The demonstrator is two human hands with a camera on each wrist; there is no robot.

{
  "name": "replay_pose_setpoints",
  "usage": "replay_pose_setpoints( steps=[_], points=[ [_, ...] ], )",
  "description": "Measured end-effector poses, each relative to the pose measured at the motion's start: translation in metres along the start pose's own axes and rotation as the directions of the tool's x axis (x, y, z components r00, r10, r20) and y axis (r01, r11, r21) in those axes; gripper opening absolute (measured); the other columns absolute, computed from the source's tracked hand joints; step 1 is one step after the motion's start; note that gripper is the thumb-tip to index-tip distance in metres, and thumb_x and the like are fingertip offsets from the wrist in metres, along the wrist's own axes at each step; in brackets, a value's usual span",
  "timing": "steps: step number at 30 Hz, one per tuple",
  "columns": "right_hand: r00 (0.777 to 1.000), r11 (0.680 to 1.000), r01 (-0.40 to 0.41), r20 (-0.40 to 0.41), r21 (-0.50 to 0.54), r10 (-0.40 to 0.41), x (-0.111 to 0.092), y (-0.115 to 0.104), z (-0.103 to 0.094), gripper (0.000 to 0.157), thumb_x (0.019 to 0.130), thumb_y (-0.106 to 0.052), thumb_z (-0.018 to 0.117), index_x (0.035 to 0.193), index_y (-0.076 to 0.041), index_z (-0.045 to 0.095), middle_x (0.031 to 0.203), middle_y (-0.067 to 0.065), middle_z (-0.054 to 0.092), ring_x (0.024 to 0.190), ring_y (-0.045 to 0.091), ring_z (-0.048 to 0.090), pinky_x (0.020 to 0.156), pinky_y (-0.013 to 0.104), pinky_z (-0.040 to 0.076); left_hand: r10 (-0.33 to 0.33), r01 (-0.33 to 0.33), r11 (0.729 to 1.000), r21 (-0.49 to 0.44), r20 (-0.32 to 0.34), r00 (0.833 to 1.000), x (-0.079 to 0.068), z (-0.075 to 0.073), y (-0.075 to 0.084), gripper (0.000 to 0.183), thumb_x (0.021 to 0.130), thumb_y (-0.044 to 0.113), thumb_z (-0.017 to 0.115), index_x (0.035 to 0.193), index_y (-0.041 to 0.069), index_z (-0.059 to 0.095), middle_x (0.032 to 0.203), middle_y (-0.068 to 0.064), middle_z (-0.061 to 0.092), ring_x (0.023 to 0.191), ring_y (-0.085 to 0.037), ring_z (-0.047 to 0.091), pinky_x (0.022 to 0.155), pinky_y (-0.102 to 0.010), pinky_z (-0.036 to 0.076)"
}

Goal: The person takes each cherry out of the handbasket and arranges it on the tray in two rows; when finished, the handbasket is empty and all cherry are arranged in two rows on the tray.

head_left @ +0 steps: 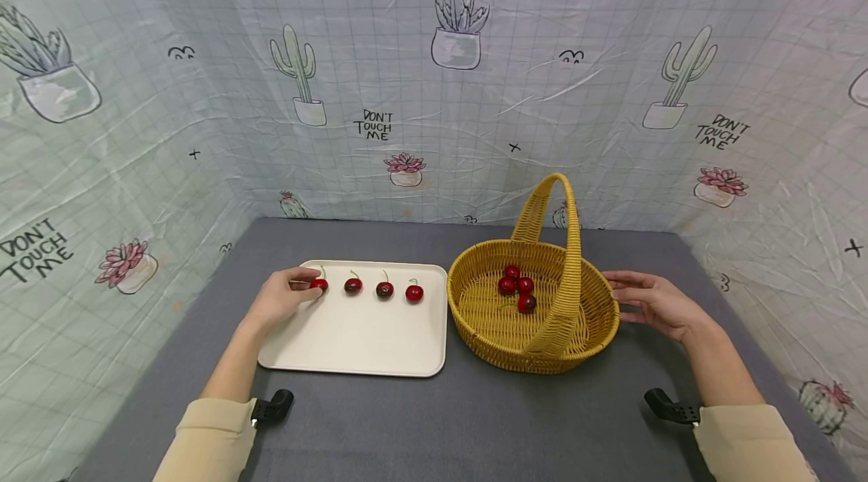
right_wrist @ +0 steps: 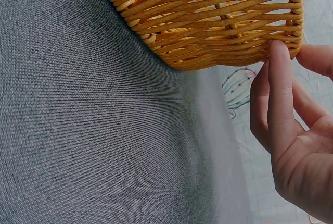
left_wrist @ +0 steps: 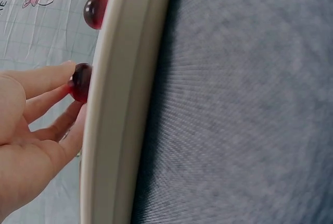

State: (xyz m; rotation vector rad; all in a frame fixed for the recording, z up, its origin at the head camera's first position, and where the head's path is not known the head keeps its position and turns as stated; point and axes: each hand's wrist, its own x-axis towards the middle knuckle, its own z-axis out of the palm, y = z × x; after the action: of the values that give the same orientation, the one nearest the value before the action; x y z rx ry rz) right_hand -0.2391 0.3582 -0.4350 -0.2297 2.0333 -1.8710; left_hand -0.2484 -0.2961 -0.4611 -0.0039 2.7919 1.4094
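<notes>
My left hand (head_left: 281, 297) reaches over the left end of a white tray (head_left: 359, 343). Its thumb and fingers pinch the leftmost red cherry (left_wrist: 81, 82), which sits low at the tray surface. Three more cherries (head_left: 384, 290) with stems lie in a row to its right. Beside the tray stands a yellow wicker basket (head_left: 475, 316) with a tall handle and several cherries (head_left: 525, 285) inside. At the basket's right side, my right hand (head_left: 661, 305) touches the rim with fairly straight fingertips, as the right wrist view (right_wrist: 307, 130) also shows.
A grey cloth (head_left: 475, 422) covers the table. Behind and on both sides hangs a pale curtain (head_left: 353, 30) printed with potted plants. The basket's arched handle (head_left: 573, 263) rises above its rim.
</notes>
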Motion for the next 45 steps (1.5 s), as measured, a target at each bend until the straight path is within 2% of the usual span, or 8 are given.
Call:
replay_pose_setpoints(
  steps=[9, 14, 19, 23, 33, 38, 45],
  points=[
    [1.0, 1.0, 0.002, 0.0, -0.003, -0.002, 0.0, 0.001, 0.0, 0.046, 0.106, -0.008, 0.056, 0.15, 0.0, 0.045, 0.124, -0.01, 0.066, 0.109, 0.011, 0.068, 0.087, 0.038, 0.058, 0.021, -0.021, 1.0, -0.001, -0.011, 1.0, -0.001, -0.003, 0.0, 0.046, 0.098, 0.013, 0.072, 0.138, -0.005, 0.059, 0.132, -0.026, 0.06, 0.12, -0.038, 0.056, 0.096, -0.049, 0.045],
    [1.0, 1.0, 0.003, 0.0, -0.006, -0.003, 0.001, 0.001, 0.0, 0.047, 0.106, -0.008, 0.056, 0.151, 0.002, 0.043, 0.124, -0.009, 0.066, 0.109, 0.012, 0.068, 0.087, 0.038, 0.058, 0.043, -0.042, 0.999, 0.009, -0.032, 0.999, -0.005, -0.006, 0.006, 0.046, 0.098, 0.016, 0.072, 0.138, -0.002, 0.06, 0.137, -0.024, 0.058, 0.124, -0.039, 0.055, 0.096, -0.05, 0.045],
    [1.0, 1.0, 0.0, 0.001, 0.001, 0.0, 0.001, 0.001, 0.0, 0.043, 0.106, -0.008, 0.056, 0.148, -0.002, 0.048, 0.123, -0.009, 0.066, 0.108, 0.012, 0.068, 0.087, 0.038, 0.058, 0.088, -0.086, 0.995, 0.04, -0.058, 0.994, -0.006, -0.003, 0.016, 0.045, 0.099, 0.019, 0.072, 0.138, 0.002, 0.061, 0.137, -0.024, 0.058, 0.126, -0.041, 0.055, 0.098, -0.054, 0.046],
    [1.0, 1.0, 0.002, 0.006, 0.008, -0.002, 0.001, 0.001, 0.0, 0.041, 0.106, -0.007, 0.056, 0.147, -0.004, 0.05, 0.124, -0.009, 0.066, 0.109, 0.012, 0.068, 0.087, 0.038, 0.058, 0.12, -0.119, 0.993, 0.024, -0.058, 0.991, -0.004, 0.004, 0.027, 0.042, 0.099, 0.019, 0.071, 0.137, 0.004, 0.063, 0.136, -0.022, 0.06, 0.124, -0.039, 0.057, 0.095, -0.052, 0.049],
    [1.0, 1.0, 0.01, -0.002, 0.005, -0.01, 0.0, 0.001, 0.001, 0.042, 0.106, -0.007, 0.057, 0.147, -0.002, 0.049, 0.124, -0.009, 0.066, 0.109, 0.012, 0.068, 0.087, 0.037, 0.058, 0.202, -0.204, 0.973, -0.106, -0.027, 0.979, -0.005, 0.033, 0.055, 0.033, 0.099, 0.017, 0.071, 0.129, 0.002, 0.068, 0.127, -0.02, 0.066, 0.114, -0.031, 0.063, 0.089, -0.038, 0.051],
    [1.0, 1.0, 0.008, -0.002, -0.001, -0.008, 0.001, 0.002, 0.0, 0.045, 0.106, -0.007, 0.056, 0.149, 0.001, 0.045, 0.124, -0.009, 0.066, 0.109, 0.012, 0.068, 0.087, 0.037, 0.058, 0.252, -0.244, 0.956, -0.16, 0.026, 0.967, -0.004, 0.049, 0.068, 0.028, 0.099, 0.012, 0.071, 0.125, 0.001, 0.069, 0.124, -0.02, 0.067, 0.111, -0.029, 0.066, 0.09, -0.039, 0.053],
    [1.0, 1.0, 0.008, 0.002, 0.003, -0.008, 0.003, 0.003, -0.002, 0.04, 0.107, -0.007, 0.056, 0.146, -0.005, 0.05, 0.124, -0.006, 0.066, 0.109, 0.013, 0.068, 0.087, 0.038, 0.058, 0.28, -0.257, 0.947, -0.195, 0.106, 0.954, -0.002, 0.069, 0.083, 0.027, 0.099, 0.017, 0.072, 0.124, 0.006, 0.07, 0.125, -0.017, 0.068, 0.109, -0.025, 0.066, 0.089, -0.039, 0.052]
  ],
)
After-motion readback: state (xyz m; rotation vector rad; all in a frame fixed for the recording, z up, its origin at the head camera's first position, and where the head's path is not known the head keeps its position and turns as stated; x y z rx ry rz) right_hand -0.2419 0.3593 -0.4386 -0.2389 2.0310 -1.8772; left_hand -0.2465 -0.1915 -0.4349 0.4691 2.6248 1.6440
